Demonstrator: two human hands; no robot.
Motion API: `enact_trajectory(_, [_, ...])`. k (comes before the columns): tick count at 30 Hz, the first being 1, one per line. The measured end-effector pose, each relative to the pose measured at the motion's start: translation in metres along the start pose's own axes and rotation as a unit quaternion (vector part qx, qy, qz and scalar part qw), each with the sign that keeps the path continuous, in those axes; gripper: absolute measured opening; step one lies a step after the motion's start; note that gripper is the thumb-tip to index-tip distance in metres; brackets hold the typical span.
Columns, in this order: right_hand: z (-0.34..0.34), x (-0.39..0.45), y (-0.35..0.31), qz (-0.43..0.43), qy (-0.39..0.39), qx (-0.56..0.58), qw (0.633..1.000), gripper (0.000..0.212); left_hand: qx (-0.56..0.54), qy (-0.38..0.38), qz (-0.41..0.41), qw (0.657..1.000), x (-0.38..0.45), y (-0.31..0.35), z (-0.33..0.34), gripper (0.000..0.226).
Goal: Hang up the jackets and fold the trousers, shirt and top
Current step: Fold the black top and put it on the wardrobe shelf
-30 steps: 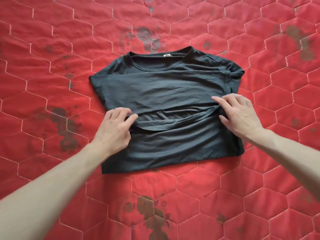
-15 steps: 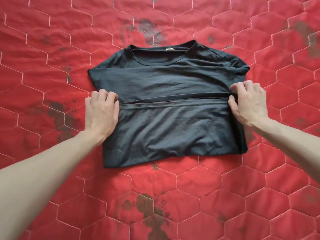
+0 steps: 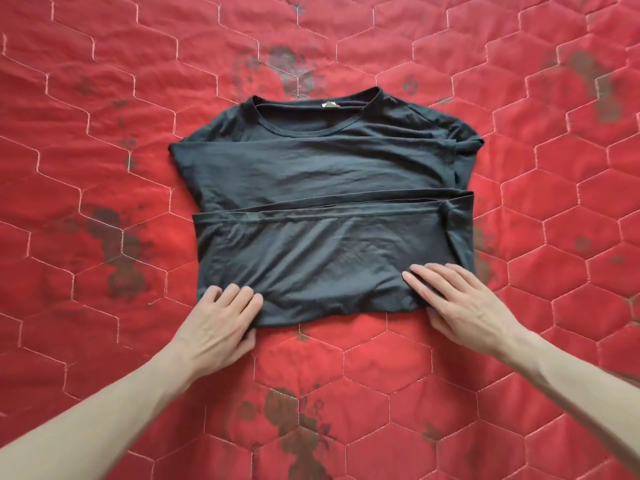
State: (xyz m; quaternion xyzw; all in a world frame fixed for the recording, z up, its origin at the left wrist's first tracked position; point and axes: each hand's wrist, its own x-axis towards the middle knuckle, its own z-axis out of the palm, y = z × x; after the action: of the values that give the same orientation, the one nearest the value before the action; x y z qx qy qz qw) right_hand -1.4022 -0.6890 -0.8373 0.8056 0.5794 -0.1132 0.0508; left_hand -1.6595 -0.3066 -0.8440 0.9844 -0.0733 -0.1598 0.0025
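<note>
A red quilted bedspread [image 3: 104, 168] fills the whole view, stitched in pale hexagons and printed with faded dark floral patches. In its middle lies a dark grey, nearly black top [image 3: 329, 174], laid flat with the round neckline [image 3: 311, 112] at the far side and a small pale label [image 3: 329, 105] showing inside the collar. The sleeves are tucked in, so the sides run roughly straight, with a bunched knot of cloth at the far right shoulder. The lower part is folded up over the body; its hem [image 3: 332, 211] makes a straight double band across the middle. The cloth is soft and creased with shallow wrinkles.

The near fold is held at both corners. The left hand [image 3: 221, 323] rests at the near-left corner, its fingers [image 3: 242, 296] close together and curled onto the fabric edge, the thumb underneath or beside it. The right hand [image 3: 464, 306] lies at the near-right corner, fingers straight and slightly spread, pressing flat on the cloth.
</note>
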Motion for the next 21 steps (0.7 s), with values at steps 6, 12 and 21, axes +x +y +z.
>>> enact_trajectory(6, [-0.005,0.005,-0.014,0.098,-0.009,-0.006,0.995,0.065,0.043,0.007,-0.022,0.999,-0.002,0.002,-0.007,0.042])
enact_trajectory(12, [-0.009,0.007,-0.024,0.198,-0.008,0.048,0.979,0.078,0.011,-0.023,-0.047,0.999,-0.017,-0.008,-0.020,0.080])
enact_trajectory(21, [-0.023,-0.057,-0.030,0.189,-0.005,0.027,0.982,0.081,-0.034,-0.072,-0.047,0.996,-0.052,0.001,-0.043,0.106])
